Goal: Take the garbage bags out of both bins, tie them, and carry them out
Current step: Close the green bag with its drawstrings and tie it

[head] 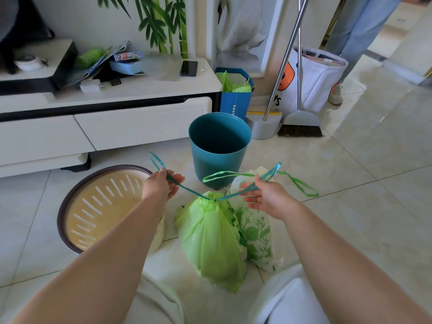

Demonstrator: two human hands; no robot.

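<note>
Green garbage bag [210, 239] is seen lying on the tiled floor [350, 160], below and between the fingers of both hands, with its neck gathered tight. Its teal drawstring [189, 190] is drawn out of the puckered neck in two strands, one to each side. The left strand is pinched between the thumb and curled fingers [174, 181] of the left hand [161, 185], and a loop of it stands up beyond them. The right strand is gripped by the curled fingers [250, 185] of the right hand [264, 197], and its loop is seen poking out up and to the right of them. Both strands are held taut, so a shallow V is formed with the neck at its low point. A white leaf-printed bag [257, 235] is found under the right fingers, touching the green bag's right side, and its pale green drawstring [245, 174] is looped just behind those fingers. A teal bin [219, 155] is stood upright just beyond the fingers, between the two hands. A round tan bin [98, 206] with a dark rim is placed left of the left fingers, partly hidden by the forearm. Farther off, beyond the left fingers, a white counter [140, 90] is seen carrying a phone [189, 68]. Well beyond the right fingers, a broom [300, 129] and a dustpan [263, 127] are propped beside a blue paper bag [236, 101].
</note>
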